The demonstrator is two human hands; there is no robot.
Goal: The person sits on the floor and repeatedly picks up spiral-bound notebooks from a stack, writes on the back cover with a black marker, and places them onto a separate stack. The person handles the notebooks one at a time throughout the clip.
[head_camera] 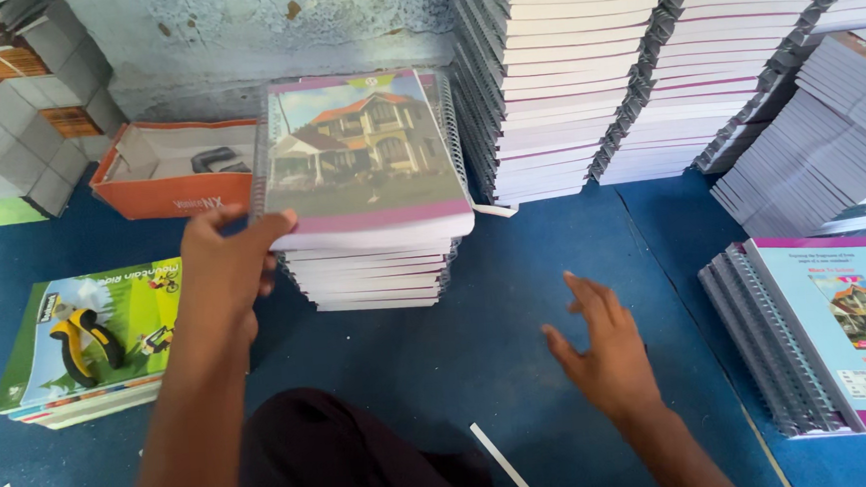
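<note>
Spiral notebook (362, 153) atop the centre pile (370, 272), pinched at its near-left corner by left hand (224, 266) for squaring; right hand (605, 348) spread wide, holding nothing.

soft, even daylight fills the scene — bright enough to read colours cleanly, with the white page edges of the tall notebook stacks (583, 74) at the upper right close to washing out. the glossy house-picture cover (362, 148) carries a pale sheen across its face. shadows are faint and diffuse: a dim patch on the blue floor covering (457, 312) below the middle pile. the right hand (605, 348) is smeared by motion blur, its fingers indistinct, while the left hand (224, 266) is sharper. wide-angle distortion bends the stacks outward near the edges — corners look slightly soft.
</note>
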